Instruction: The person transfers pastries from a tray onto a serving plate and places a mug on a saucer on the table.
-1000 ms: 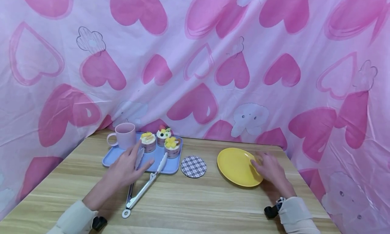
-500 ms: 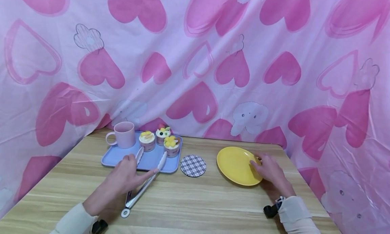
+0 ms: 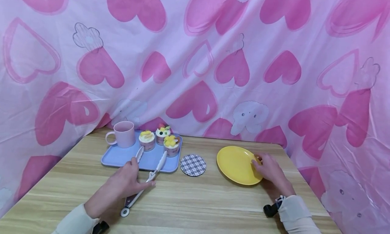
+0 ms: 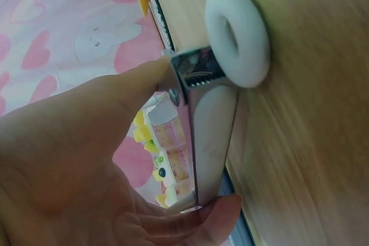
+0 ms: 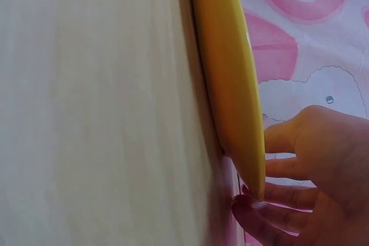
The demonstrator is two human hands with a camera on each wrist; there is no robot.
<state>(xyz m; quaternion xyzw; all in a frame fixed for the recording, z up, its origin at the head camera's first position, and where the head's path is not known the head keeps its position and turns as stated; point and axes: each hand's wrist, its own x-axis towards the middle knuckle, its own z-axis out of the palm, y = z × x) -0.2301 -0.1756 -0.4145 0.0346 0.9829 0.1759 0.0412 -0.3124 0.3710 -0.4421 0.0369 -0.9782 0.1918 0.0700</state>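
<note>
Fingers on both the left hand and right hand are gripping stuff, with a pink heart-print cloth behind, a wood-look table below and a blue tray on the left. Yellow plate's on the table's right side, rim pinched by the right hand, and the metal tongs have the left hand's fingers curled round one arm, thumb against the other. Tray's got a pink mug, then there's a checked coaster just beside it, plus three little dessert cups on it.
</note>
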